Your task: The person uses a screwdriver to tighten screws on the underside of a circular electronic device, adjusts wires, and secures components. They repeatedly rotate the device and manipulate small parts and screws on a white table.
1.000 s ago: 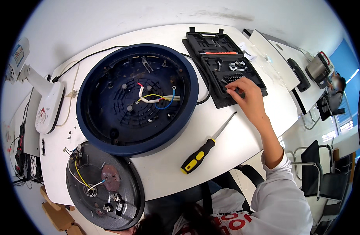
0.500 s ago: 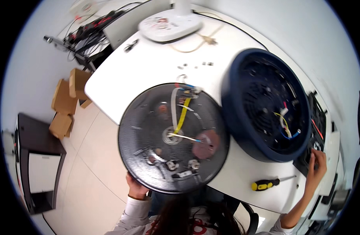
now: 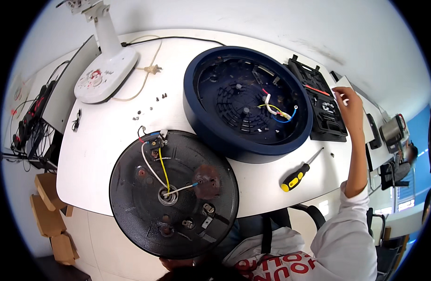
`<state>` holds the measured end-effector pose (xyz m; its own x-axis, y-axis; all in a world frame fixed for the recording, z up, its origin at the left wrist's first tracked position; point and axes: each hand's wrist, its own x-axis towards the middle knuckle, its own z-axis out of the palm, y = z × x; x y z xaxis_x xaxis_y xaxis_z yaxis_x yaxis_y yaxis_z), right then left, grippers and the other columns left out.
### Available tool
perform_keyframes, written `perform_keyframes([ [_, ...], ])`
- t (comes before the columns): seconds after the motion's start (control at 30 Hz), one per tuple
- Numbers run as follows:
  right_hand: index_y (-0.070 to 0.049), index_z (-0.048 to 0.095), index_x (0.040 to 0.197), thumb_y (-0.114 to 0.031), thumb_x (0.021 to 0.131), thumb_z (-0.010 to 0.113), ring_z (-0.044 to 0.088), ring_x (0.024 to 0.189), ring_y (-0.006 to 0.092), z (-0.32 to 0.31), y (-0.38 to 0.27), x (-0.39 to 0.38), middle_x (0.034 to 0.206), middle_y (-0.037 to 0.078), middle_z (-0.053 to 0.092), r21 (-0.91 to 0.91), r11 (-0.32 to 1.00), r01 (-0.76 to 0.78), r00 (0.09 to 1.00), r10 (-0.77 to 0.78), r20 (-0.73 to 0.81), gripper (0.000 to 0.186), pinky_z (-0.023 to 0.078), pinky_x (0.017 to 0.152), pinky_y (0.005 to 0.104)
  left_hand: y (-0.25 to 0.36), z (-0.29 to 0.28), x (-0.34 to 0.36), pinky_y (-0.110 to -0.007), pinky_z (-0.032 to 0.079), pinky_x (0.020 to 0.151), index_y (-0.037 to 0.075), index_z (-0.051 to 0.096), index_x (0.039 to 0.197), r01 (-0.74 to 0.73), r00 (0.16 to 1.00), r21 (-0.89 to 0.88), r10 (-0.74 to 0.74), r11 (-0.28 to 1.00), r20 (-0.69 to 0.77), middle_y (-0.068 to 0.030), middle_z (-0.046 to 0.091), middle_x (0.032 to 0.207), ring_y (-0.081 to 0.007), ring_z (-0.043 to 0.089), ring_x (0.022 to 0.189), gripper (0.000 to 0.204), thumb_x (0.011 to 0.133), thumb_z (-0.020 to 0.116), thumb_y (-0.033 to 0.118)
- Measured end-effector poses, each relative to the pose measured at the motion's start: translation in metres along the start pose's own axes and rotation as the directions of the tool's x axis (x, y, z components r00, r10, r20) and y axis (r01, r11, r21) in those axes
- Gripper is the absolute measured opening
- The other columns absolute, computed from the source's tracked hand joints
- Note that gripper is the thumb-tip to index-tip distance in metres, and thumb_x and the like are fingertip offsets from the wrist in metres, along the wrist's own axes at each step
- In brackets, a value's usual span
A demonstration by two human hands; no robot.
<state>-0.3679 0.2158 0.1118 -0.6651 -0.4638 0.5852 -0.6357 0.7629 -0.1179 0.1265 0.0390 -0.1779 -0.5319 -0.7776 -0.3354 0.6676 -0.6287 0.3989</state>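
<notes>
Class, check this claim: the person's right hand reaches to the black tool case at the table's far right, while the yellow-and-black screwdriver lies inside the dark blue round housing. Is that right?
Not quite. The right hand does reach to the black tool case, but the yellow-and-black screwdriver lies on the white table, outside the dark blue round housing, near its lower right edge. The head view shows this.

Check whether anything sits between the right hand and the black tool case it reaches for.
Nothing visible does. The right hand is already at the far right edge of the tool case, its fingers curled over that edge; whether they hold anything is unclear.
</notes>
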Motion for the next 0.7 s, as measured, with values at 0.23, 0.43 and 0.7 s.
perform_keyframes([
  [0.23, 0.000, 0.066, 0.098, 0.001, 0.080, 0.061, 0.065, 0.088, 0.0170, 0.050, 0.086, 0.013, 0.094, 0.010, 0.069, 0.322, 0.902, -0.289, 0.889, 0.128, 0.439, 0.019, 0.050, 0.081, 0.0284, 0.012, -0.007, 0.011, -0.050, 0.025, 0.108, 0.011, 0.032, 0.141, 0.022, 0.999, -0.063, -0.024, 0.998, -0.039, -0.0101, 0.035, 0.144, -0.0284, 0.032, 0.132, 0.080, 0.079, 0.058, 0.054],
  [0.43, -0.001, 0.065, 0.101, 0.005, 0.079, 0.058, 0.065, 0.090, 0.0198, 0.076, 0.107, 0.015, 0.094, 0.010, 0.068, 0.136, 0.980, -0.143, 0.817, 0.040, 0.576, 0.024, 0.049, 0.083, 0.0306, 0.017, -0.016, 0.026, -0.051, 0.023, 0.109, 0.011, 0.031, 0.140, -0.102, 0.995, -0.020, 0.102, 0.995, 0.002, -0.0070, 0.034, 0.144, -0.0281, 0.031, 0.132, 0.079, 0.079, 0.059, 0.053],
  [0.7, -0.006, 0.069, 0.088, -0.014, 0.081, 0.064, 0.064, 0.084, 0.0239, 0.082, 0.108, 0.006, 0.086, 0.008, 0.068, 0.180, 0.979, -0.100, 0.894, 0.009, 0.448, 0.012, 0.049, 0.075, 0.0332, 0.011, -0.018, 0.029, -0.050, 0.028, 0.107, 0.003, 0.020, 0.137, -0.304, 0.944, 0.359, 0.331, 0.882, -0.013, -0.0161, 0.035, 0.139, -0.0313, 0.037, 0.127, 0.086, 0.075, 0.066, 0.040],
])
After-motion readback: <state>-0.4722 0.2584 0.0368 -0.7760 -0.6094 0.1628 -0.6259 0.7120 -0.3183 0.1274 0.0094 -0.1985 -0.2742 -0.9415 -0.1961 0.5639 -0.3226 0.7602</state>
